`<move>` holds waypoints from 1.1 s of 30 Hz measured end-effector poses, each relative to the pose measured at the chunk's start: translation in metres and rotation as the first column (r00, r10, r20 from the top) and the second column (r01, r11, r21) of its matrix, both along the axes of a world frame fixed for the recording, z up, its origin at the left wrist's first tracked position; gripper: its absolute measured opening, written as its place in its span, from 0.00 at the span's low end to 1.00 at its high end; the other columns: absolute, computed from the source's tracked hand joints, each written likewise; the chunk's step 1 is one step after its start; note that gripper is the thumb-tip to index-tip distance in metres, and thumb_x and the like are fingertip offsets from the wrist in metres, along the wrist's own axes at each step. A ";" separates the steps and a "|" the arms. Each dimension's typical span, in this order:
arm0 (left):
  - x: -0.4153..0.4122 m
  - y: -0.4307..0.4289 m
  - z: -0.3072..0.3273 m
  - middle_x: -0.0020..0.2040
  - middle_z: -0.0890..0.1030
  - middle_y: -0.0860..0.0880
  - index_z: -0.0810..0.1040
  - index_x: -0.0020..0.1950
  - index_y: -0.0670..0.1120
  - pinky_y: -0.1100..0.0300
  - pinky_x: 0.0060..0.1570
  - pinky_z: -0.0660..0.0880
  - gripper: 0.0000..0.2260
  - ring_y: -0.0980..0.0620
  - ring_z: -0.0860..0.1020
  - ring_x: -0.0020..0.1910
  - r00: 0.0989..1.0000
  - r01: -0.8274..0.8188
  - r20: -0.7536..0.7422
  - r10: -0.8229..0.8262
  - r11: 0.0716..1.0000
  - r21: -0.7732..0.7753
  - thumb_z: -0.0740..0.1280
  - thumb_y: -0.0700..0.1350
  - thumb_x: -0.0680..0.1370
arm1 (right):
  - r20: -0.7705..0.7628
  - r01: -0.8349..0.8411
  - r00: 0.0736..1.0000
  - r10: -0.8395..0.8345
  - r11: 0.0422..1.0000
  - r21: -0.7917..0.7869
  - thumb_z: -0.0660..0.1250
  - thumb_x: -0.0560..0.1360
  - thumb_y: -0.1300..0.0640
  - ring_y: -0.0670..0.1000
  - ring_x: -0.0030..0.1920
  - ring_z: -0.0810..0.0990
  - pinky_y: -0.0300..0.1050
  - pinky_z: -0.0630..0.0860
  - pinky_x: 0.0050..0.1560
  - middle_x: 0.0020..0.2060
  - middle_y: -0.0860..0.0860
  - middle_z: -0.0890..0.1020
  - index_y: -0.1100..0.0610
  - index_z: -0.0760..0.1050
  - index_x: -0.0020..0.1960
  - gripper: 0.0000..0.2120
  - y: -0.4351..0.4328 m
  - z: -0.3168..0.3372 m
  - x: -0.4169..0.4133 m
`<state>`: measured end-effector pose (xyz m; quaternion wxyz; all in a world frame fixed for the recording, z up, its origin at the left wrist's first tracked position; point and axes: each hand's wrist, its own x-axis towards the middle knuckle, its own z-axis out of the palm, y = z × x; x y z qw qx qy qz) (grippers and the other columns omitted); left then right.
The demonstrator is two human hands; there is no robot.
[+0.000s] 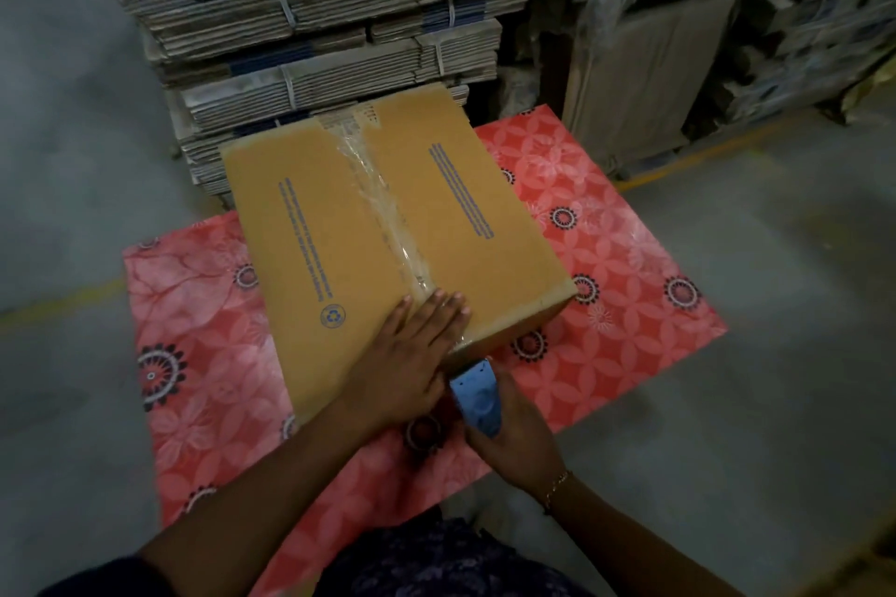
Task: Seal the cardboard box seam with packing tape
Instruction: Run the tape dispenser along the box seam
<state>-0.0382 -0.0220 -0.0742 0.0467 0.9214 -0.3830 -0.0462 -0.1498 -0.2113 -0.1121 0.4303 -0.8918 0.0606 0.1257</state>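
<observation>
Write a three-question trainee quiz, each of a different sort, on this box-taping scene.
1. True or false: clear tape already runs along the box seam.
2. Which hand holds the blue tape dispenser? A) left B) right
3. Fill in: the left hand lies flat on the box's ____ end.

Key: 1 true. 2 B, the right hand. 3 near.

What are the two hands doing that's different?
The left hand lies flat and open on the box, pressing the tape; the right hand is curled around the blue tape dispenser. The left rests on top, the right below the box's near edge. Both work at the seam's near end.
</observation>
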 end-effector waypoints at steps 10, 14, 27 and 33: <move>-0.002 -0.004 -0.003 0.84 0.52 0.50 0.50 0.83 0.49 0.43 0.78 0.54 0.29 0.51 0.50 0.82 0.997 -0.052 0.062 0.047 0.994 0.093 0.54 0.55 0.84 | 0.078 0.054 0.995 -0.059 0.997 0.059 0.71 0.73 0.41 0.45 0.56 0.81 0.46 0.81 0.49 0.61 0.44 0.80 0.46 0.58 0.75 0.37 0.000 0.023 -0.027; -0.004 -0.004 -0.002 0.84 0.52 0.51 0.50 0.83 0.49 0.43 0.79 0.54 0.28 0.51 0.50 0.82 0.996 -0.063 0.063 0.057 0.993 0.100 0.51 0.58 0.85 | 0.074 0.075 0.994 -0.075 0.997 0.009 0.69 0.71 0.37 0.49 0.51 0.83 0.53 0.82 0.44 0.55 0.45 0.82 0.45 0.62 0.69 0.32 0.001 0.031 -0.031; -0.006 -0.005 0.000 0.84 0.51 0.50 0.48 0.83 0.49 0.44 0.79 0.53 0.29 0.50 0.50 0.82 0.995 -0.051 0.087 0.044 0.995 0.090 0.46 0.56 0.83 | 0.010 0.070 0.998 -0.069 0.997 -0.042 0.69 0.69 0.40 0.53 0.50 0.83 0.53 0.81 0.46 0.55 0.49 0.82 0.49 0.63 0.68 0.32 -0.006 0.052 -0.050; -0.006 -0.005 -0.003 0.84 0.50 0.50 0.48 0.83 0.49 0.45 0.80 0.51 0.29 0.51 0.49 0.82 0.994 -0.060 0.098 0.051 0.994 0.091 0.48 0.54 0.83 | -0.014 0.056 0.998 -0.058 0.996 -0.075 0.69 0.69 0.39 0.52 0.49 0.82 0.51 0.80 0.44 0.54 0.48 0.82 0.48 0.64 0.67 0.31 -0.008 0.058 -0.051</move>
